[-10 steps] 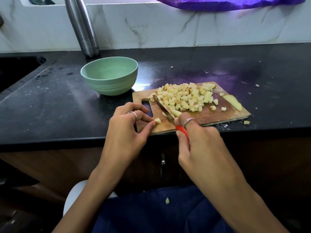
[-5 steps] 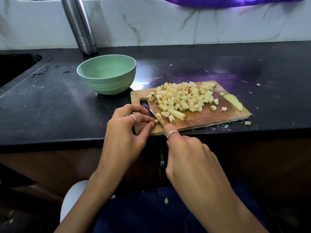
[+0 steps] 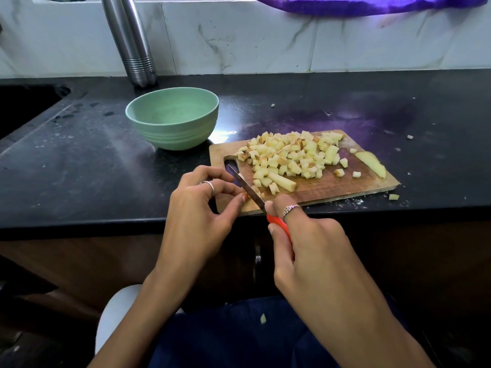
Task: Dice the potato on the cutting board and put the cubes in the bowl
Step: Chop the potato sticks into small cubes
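A wooden cutting board lies on the black counter with a heap of potato cubes on its far half. One uncut potato stick lies just in front of the heap. My right hand grips the red handle of a knife, whose blade points away over the board's near left corner. My left hand is curled beside the blade, thumb and fingertips pinching a small potato piece against the board. The green bowl stands left of the board and is empty.
A potato end slice lies at the board's right end. Stray bits sit on the counter. Behind the bowl stands a steel bottle. A sink is at far left, and a purple cloth hangs over the wall.
The knife has shifted left and toward me, from the heap's edge to the board's near left corner. The potato stick now lies uncovered. My left hand has stayed put.
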{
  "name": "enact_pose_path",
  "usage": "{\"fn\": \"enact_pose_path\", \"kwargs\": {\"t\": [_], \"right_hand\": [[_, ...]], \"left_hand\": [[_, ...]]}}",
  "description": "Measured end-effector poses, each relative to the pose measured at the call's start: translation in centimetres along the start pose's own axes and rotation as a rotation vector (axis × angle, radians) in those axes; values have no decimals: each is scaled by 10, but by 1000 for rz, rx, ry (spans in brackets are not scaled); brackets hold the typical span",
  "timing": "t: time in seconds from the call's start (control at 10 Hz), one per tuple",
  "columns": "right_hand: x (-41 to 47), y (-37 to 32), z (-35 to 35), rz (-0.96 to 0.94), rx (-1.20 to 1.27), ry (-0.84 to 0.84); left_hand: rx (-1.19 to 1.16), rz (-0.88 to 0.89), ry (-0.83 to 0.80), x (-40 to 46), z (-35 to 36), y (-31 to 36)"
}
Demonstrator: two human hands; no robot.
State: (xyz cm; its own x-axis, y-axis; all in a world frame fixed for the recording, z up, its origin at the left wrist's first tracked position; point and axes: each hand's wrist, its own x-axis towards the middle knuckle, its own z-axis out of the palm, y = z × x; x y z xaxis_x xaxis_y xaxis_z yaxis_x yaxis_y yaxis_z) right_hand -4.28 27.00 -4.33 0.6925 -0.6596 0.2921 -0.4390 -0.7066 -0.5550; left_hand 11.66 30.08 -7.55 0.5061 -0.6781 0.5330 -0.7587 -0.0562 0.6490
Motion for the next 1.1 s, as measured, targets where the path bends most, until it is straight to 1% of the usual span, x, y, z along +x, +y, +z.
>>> {"fn": "enact_pose_path", "kwargs": {"t": [0.1, 0.2, 0.3, 0.4, 0.5, 0.6, 0.7, 0.8, 0.9, 1.0, 1.1], "right_hand": [[9, 5, 8, 18, -51, 26], [20, 9, 20, 127, -121, -62], [5, -3, 20, -50, -230, 65], [16, -6, 6, 3, -200, -81], [27, 15, 0, 134, -2, 18], [34, 28, -15, 215, 96, -82], [37, 39, -27, 259, 229, -143], [39, 43, -41, 357, 451, -268], [38, 50, -49, 422, 577, -328], [36, 56, -53, 461, 638, -374], [33, 61, -58, 445, 653, -409]], "left_hand": [[-3, 3, 6, 0, 1, 0], [3, 8, 5, 0, 0, -1], [0, 12, -4, 1, 0, -1], [18, 27, -14, 2, -1, -1], [52, 30, -33, 3, -2, -1], [87, 38, -50, 5, -1, 0], [123, 56, -44, 6, 1, 1], [138, 60, -41, 9, 4, 4], [146, 67, -55, 13, 7, 9], [147, 71, -57, 18, 8, 13], [150, 86, -69, 21, 10, 14]]}}
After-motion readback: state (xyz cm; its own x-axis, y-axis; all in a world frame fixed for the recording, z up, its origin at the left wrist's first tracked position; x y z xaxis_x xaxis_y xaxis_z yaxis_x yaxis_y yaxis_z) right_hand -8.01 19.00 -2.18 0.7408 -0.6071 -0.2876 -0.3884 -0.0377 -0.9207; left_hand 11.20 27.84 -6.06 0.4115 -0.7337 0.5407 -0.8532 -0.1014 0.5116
